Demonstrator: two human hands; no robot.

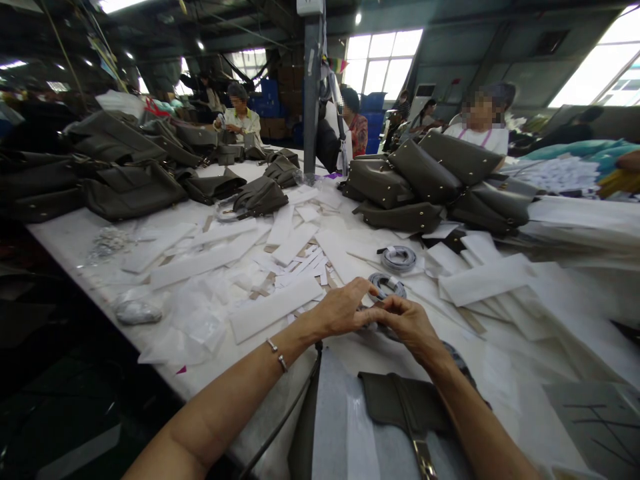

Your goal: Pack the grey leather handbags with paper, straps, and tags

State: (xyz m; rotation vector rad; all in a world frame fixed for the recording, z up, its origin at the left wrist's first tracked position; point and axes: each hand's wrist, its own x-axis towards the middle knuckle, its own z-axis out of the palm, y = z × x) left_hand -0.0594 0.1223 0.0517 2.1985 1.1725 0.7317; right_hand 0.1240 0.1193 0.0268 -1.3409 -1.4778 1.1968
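Observation:
Both of my hands meet over the table, fingertips close together. My left hand [345,310] and my right hand [413,327] are closed in a pinch; what lies between the fingers is mostly hidden, with only grey bits showing beneath. Just beyond them rests a grey coiled strap [387,285], and behind it another wrapped coil [399,259]. Below my wrists lies a dark olive bag [405,400] with a flap, a strap and a gold-coloured metal fitting [424,460]. Whitish wrapping sheet [333,420] covers part of it.
Dark bags are heaped at the left [133,190] and back right [425,173]. White foam strips [277,308], paper scraps and a clear plastic bag [193,320] litter the table. A grey post [311,100] rises mid-table. Several people sit beyond.

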